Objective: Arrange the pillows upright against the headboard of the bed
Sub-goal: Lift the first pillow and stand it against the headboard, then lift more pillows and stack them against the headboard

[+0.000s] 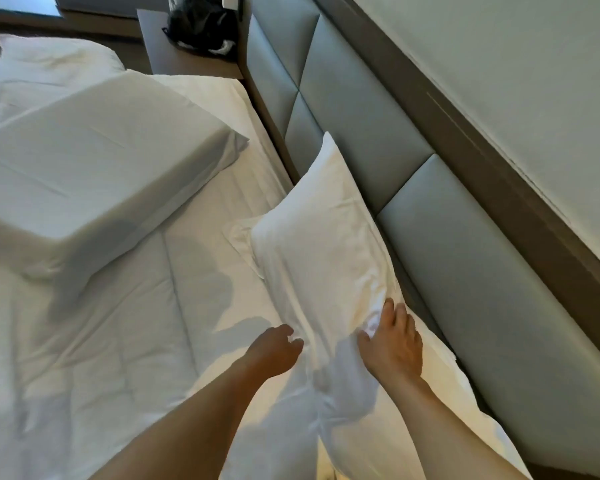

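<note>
Two white pillows counted: one upright pillow (326, 244) against the padded headboard (465, 244) at centre, pinched by right hand (394, 344) and curled left hand (274, 351); one flat pillow (94, 174) at left

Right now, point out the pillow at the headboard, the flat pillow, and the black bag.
upright pillow (321, 237), head view, middle of its face.
flat pillow (94, 174), head view, top surface.
black bag (201, 26), head view, its centre.

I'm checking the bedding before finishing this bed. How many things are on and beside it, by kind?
Plump white pillows: 2, one leaning on the grey padded headboard under both hands, one lying flat on the bed.
White quilted duvets: 1.
Black crumpled bags on the bedside table: 1.
Bare hands: 2, left hand, right hand.
Total: 6.
</note>
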